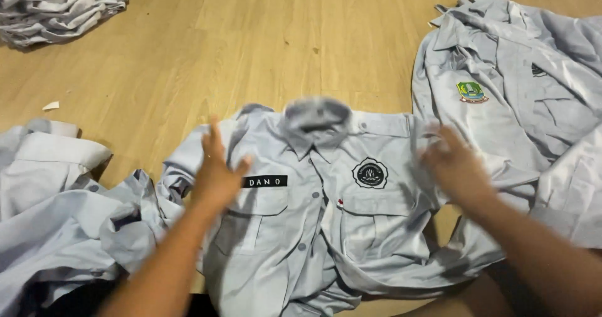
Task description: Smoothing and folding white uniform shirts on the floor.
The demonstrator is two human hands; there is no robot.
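Shirt lies face-up, buttoned, on the floor. Left hand open, fingers spread, flat on its shoulder, gripping nothing. Right hand blurred over the opposite sleeve; grip cannot be told. Step judged: smoothing flat. Next calls for sleeves straightened beyond the fingertips.

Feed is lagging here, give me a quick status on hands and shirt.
Left hand open, flat on the grey uniform shirt. Right hand motion-blurred at its other shoulder, grip unclear. Loose shirts crowd both sides.
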